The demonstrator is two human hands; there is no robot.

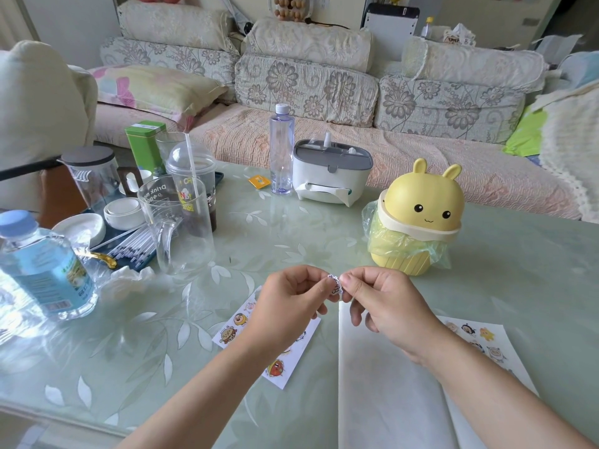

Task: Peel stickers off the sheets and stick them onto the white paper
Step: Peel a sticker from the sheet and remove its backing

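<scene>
Sticker [334, 286], small, pale-edged and carrying a dark cartoon print, is hanging in the air above the table [291, 228], between your two hands and clear of every sheet. Your left hand [288, 303] is pinching its left edge between thumb and forefinger, with the other fingers curling underneath. Your right hand [385, 306] is pinching its right edge the same way, and the fingertips of both hands are nearly meeting. The sticker is bending slightly between them, and its picture is too small to make out.

Under your left wrist a sticker sheet [233, 332] is lying flat on the pale green glass table, showing cartoon faces along its left side and a red one near its lower corner. Just to its right the white paper [382, 384] is lying lengthwise towards you, with your right forearm crossing above it. A second sheet [483, 338], bearing a few cartoon figures, is lying against the paper's right edge; which of the two is on top I cannot tell.

Beyond your hands a yellow rabbit bin [418, 218] with a plastic liner is standing to the right. A tissue box [330, 170] and a clear water bottle [281, 150] are standing further back, and a glass jug [178, 225] is standing to the left among cups
</scene>
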